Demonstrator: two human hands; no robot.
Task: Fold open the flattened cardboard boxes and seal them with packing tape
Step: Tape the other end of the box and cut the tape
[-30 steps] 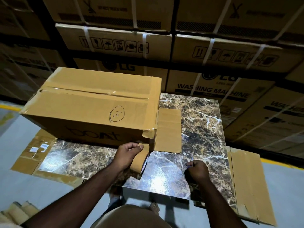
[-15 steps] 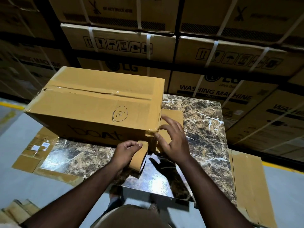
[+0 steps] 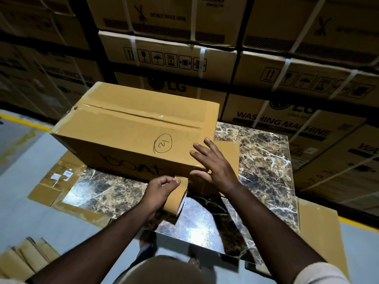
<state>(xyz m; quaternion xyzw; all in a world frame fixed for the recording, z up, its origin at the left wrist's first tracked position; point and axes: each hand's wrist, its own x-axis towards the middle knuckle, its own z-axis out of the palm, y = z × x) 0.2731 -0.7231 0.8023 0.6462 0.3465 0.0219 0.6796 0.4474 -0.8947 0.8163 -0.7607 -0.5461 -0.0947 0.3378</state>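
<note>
A brown cardboard box (image 3: 127, 138) with a circled mark on top and a taped centre seam sits on a marble-patterned table (image 3: 264, 160). My left hand (image 3: 162, 189) grips a roll of brown packing tape (image 3: 177, 199) just below the box's near right corner. My right hand (image 3: 213, 165) lies with fingers spread over that same corner, pressing on the box's top and near side. A flat cardboard piece (image 3: 231, 152) lies on the table under the box's right end.
Large strapped appliance cartons (image 3: 276, 78) are stacked close behind the table. Flattened cardboard (image 3: 322, 238) sticks out at the table's right edge and more (image 3: 55, 181) at its left. Folded cardboard (image 3: 22, 257) lies on the grey floor at lower left.
My right hand rose from the table's near edge to the box's near right corner and now spreads over it. My left hand stays on the tape roll.
</note>
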